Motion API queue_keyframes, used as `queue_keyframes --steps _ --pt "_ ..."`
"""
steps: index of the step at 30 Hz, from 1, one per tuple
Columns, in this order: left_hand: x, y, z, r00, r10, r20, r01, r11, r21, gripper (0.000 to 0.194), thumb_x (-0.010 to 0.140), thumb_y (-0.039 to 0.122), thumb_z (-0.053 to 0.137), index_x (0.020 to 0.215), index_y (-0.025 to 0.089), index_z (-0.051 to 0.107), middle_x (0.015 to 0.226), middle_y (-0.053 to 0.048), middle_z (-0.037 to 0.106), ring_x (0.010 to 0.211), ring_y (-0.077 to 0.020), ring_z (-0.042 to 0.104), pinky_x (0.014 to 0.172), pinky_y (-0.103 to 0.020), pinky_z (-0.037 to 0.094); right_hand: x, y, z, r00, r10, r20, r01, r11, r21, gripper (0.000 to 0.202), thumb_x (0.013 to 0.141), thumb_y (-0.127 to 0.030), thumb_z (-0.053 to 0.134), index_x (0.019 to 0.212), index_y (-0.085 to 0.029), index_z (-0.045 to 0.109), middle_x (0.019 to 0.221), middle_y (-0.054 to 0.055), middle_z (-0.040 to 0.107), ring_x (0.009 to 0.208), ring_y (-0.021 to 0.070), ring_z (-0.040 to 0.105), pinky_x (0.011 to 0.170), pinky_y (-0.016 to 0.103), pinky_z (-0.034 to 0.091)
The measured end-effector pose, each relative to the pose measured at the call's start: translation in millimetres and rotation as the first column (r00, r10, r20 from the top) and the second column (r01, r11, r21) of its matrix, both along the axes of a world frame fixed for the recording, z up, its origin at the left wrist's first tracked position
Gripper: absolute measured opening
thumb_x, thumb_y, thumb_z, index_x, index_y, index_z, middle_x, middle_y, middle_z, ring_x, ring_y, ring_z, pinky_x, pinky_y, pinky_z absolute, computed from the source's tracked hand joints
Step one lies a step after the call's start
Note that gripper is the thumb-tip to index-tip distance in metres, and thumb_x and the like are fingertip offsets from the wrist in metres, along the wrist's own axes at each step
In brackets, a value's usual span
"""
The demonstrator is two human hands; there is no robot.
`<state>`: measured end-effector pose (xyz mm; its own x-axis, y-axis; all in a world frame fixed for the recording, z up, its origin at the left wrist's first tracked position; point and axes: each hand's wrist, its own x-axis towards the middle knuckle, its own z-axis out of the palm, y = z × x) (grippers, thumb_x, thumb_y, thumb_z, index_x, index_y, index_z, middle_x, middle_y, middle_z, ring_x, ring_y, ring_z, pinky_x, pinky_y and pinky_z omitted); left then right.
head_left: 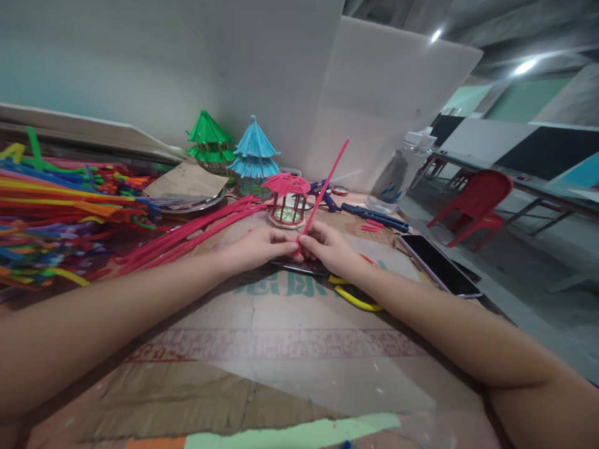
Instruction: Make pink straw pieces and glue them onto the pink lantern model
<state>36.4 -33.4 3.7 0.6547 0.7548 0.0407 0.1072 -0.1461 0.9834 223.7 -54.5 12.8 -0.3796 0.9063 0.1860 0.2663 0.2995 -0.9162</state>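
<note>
Between my two hands, in the middle of the table, is a pink pipe cleaner (330, 177) whose long free end slants up to the right. My left hand (270, 244) pinches its lower end between thumb and fingers. Close against it, my right hand (327, 246) grips the same pipe cleaner a little higher. Just behind the hands stands a small pavilion model (287, 201) with a pink roof and brown posts. Scissors with yellow handles (358, 299) lie partly hidden under my right forearm.
Loose pink pipe cleaners (201, 231) lie left of the hands, beside a heap of multicoloured ones (60, 212). A green model (210, 140) and a blue model (254, 153) stand at the back. On the right are a phone (438, 265), pliers (377, 216) and a clear container (392, 181).
</note>
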Motion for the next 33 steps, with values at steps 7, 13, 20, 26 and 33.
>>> queue_keyframes --steps 7,13,20,26,33 --pt "0 -2 1.1 1.000 0.013 -0.004 -0.013 1.000 -0.015 0.031 0.078 0.044 0.068 0.085 0.014 0.073 0.089 -0.007 0.075 0.087 -0.0202 0.069 0.086 -0.033 0.052 1 2 -4.6 1.000 0.005 0.006 -0.005 1.000 -0.010 0.015 0.088 -0.035 0.054 0.088 -0.020 0.051 0.065 -0.004 0.057 0.053 0.0097 0.051 0.048 0.021 0.038" --pt "0 1 -1.1 1.000 -0.009 -0.029 0.009 1.000 0.002 0.029 0.081 0.043 0.065 0.085 0.015 0.073 0.091 -0.007 0.075 0.087 -0.0195 0.069 0.086 -0.031 0.051 2 3 -7.4 1.000 -0.007 0.020 0.007 1.000 -0.016 0.016 0.088 -0.037 0.054 0.090 -0.021 0.052 0.066 -0.004 0.058 0.052 0.0101 0.051 0.047 0.021 0.039" --pt "-1 1 -3.6 0.998 0.005 -0.059 0.000 0.997 0.080 0.030 0.083 0.045 0.063 0.085 0.017 0.071 0.089 -0.005 0.075 0.086 -0.0183 0.068 0.081 -0.028 0.051 1 1 -6.6 0.999 0.006 0.038 -0.006 1.000 0.004 0.014 0.089 -0.035 0.053 0.087 -0.021 0.051 0.065 -0.003 0.058 0.053 0.0106 0.052 0.047 0.021 0.039" --pt "-1 -7 -0.4 0.992 0.084 -0.099 -0.058 0.971 0.233 0.032 0.085 0.046 0.058 0.083 0.016 0.069 0.086 -0.002 0.073 0.083 -0.0188 0.066 0.075 -0.025 0.049 2 1 -4.9 0.995 -0.029 0.091 0.025 0.998 0.055 0.019 0.087 -0.039 0.056 0.088 -0.020 0.053 0.070 -0.001 0.061 0.059 0.0128 0.055 0.051 0.023 0.042" --pt "-1 -11 1.8 0.970 0.167 -0.175 -0.083 0.909 0.409 0.031 0.086 0.043 0.054 0.093 0.019 0.073 0.093 -0.001 0.075 0.090 -0.0214 0.067 0.081 -0.027 0.049 -1 -2 3.9 0.933 -0.197 0.303 0.114 0.956 0.270 0.023 0.083 -0.038 0.060 0.073 -0.017 0.058 0.062 -0.001 0.057 0.054 0.0115 0.050 0.051 0.023 0.037"
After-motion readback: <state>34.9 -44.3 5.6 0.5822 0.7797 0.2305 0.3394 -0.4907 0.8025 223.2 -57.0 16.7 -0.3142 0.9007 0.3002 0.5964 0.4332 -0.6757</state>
